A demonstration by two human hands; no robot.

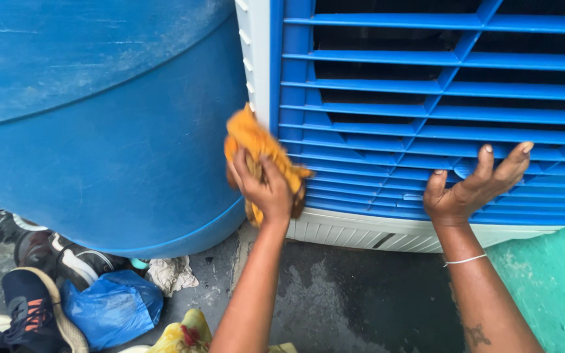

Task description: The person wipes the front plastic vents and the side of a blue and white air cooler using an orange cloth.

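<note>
Left hand (266, 189): fingers clamped on orange cloth (256, 147), pressed at the left edge of the blue louvred grille (426, 98) of an air cooler. Right hand (469, 189): fingers spread apart, tips touching lower slats. Beside: blue drum (99, 117); below, wet floor (348, 301), shoes (40, 287), blue bag (112, 307).

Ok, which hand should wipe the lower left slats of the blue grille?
Left, probably. The left hand grips the orange cloth pressed against the grille at that corner; the right hand is bare, resting further right.
</note>
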